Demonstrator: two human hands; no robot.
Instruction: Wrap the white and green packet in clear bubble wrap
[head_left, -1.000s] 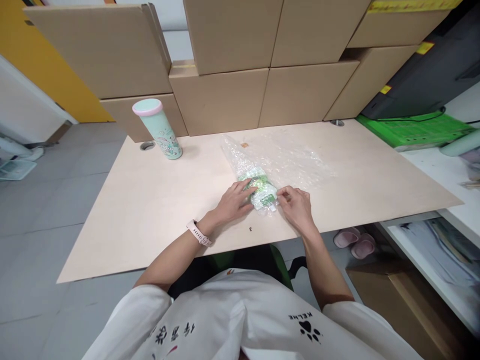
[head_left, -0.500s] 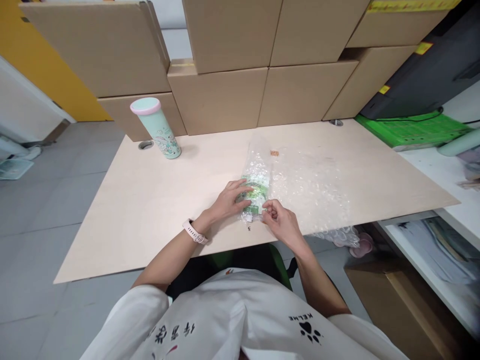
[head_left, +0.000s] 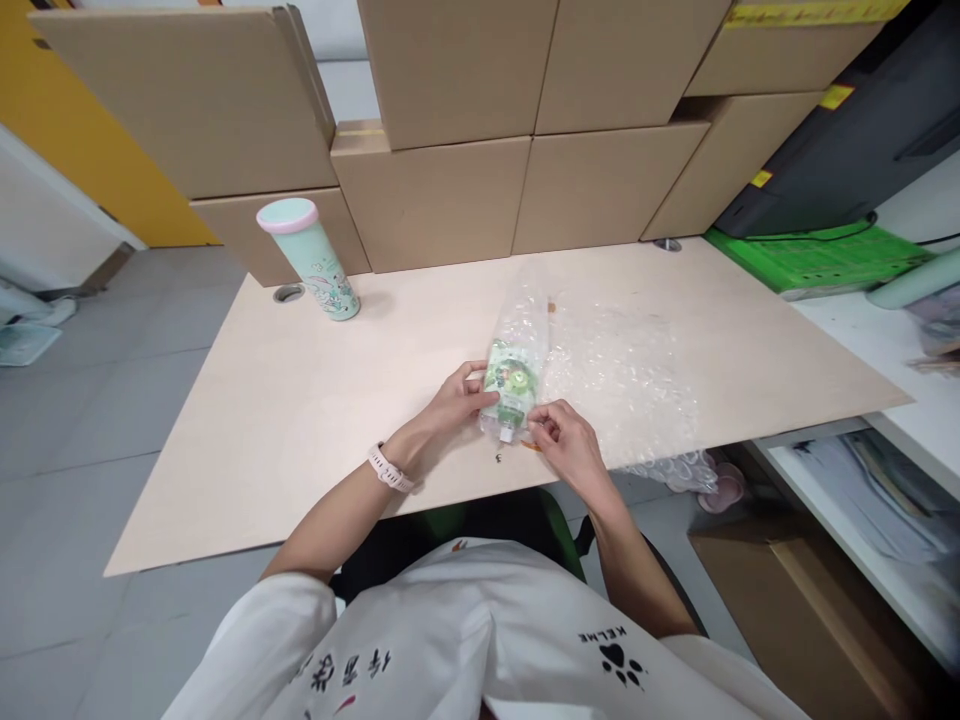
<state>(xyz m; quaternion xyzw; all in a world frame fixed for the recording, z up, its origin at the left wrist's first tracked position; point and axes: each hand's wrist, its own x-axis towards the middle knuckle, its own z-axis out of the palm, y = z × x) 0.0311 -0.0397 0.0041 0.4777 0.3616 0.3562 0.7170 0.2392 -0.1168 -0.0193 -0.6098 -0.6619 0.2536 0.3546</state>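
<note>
A green-and-white printed pouch (head_left: 513, 372) with a small white spout lies inside clear bubble wrap (head_left: 523, 310) close to the table's front edge. My left hand (head_left: 456, 396) grips the pouch's left side through the wrap, thumb on top and fingers around the edge. At the lower right corner, my right hand (head_left: 566, 440) has its thumb and forefinger pinched on the edge of the wrap. A thin orange strip (head_left: 531, 446) shows just beside those fingertips. More bubble wrap (head_left: 622, 370) is spread flat on the right and hangs over the front edge.
A mint tumbler (head_left: 315, 265) with a pink rim stands on the left of the table (head_left: 315, 430). Stacked cardboard boxes (head_left: 442, 205) line the back. To the right are a green crate (head_left: 817, 255) and a white shelf (head_left: 855, 325); an open box (head_left: 802, 600) sits below.
My left hand has shifted from lying spread over the pouch to gripping its left side, uncovering the print. The pouch's lower end has lifted slightly and its spout shows more clearly.
</note>
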